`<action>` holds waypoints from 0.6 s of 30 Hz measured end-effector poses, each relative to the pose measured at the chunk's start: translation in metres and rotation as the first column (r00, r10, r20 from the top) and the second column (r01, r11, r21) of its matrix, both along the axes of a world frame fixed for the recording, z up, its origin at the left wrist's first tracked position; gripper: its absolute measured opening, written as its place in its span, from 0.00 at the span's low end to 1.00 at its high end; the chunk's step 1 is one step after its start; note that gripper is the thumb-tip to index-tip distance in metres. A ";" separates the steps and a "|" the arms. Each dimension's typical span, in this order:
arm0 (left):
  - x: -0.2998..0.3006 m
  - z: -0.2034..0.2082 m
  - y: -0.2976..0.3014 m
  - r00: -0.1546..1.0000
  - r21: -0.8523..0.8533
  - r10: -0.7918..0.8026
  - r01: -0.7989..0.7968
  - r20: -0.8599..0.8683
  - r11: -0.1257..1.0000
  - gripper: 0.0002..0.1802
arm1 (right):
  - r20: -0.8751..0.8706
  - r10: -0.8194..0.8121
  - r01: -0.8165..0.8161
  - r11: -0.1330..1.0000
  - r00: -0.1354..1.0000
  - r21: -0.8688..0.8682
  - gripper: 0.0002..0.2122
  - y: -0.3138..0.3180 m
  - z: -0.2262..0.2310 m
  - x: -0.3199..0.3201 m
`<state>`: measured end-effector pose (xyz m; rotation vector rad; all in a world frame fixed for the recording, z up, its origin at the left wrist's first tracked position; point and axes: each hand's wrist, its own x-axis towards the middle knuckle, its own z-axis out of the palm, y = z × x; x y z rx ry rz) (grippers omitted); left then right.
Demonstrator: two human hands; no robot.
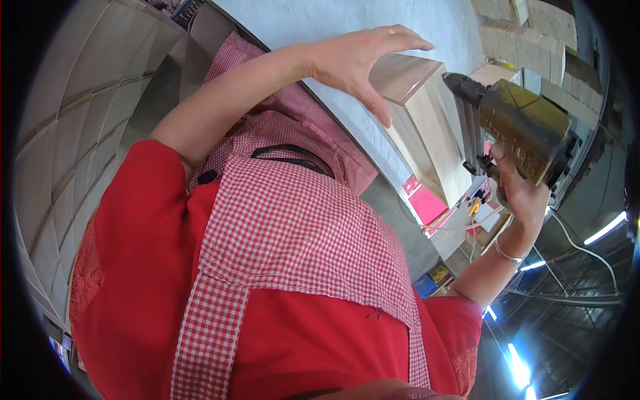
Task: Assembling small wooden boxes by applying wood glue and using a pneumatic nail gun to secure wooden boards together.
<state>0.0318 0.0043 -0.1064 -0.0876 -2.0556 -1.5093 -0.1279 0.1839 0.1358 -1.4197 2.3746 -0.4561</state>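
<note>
A pale wooden box stands on the light-coloured worktable. My left hand is at its upper left end, thumb and fingers spread wide around that end panel. Whether the fingertips touch the wood, I cannot tell. In my right hand is a nail gun with an olive-yellow body and dark nose, the fingers wrapped round its handle. The gun is raised along the box's right side, its nose close to the top edge. Contact between nose and box is not clear.
Stacked wooden pieces fill the far right of the table. A pink-red sheet lies by the box's lower end, with small items beside it. Large wooden stacks rise at left. A pale hose hangs at right.
</note>
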 end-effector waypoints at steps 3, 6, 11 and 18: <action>0.008 -0.007 0.022 0.986 -0.050 0.168 -0.168 -0.002 0.985 0.53 | -0.049 -0.113 0.118 0.986 0.992 0.114 0.25 0.020 0.004 0.009; -0.003 -0.011 0.049 0.912 -0.182 0.405 -0.388 0.064 0.904 0.46 | 0.059 -0.209 0.196 0.964 0.976 0.179 0.26 0.025 0.004 0.025; -0.010 -0.019 0.059 0.887 -0.224 0.458 -0.437 0.053 0.871 0.40 | 0.088 -0.102 0.083 0.978 0.991 0.191 0.27 0.033 0.001 0.027; -0.008 -0.016 0.062 0.851 -0.308 0.515 -0.466 0.099 0.830 0.36 | 0.043 -0.091 0.081 0.978 0.995 0.195 0.27 0.030 0.002 0.028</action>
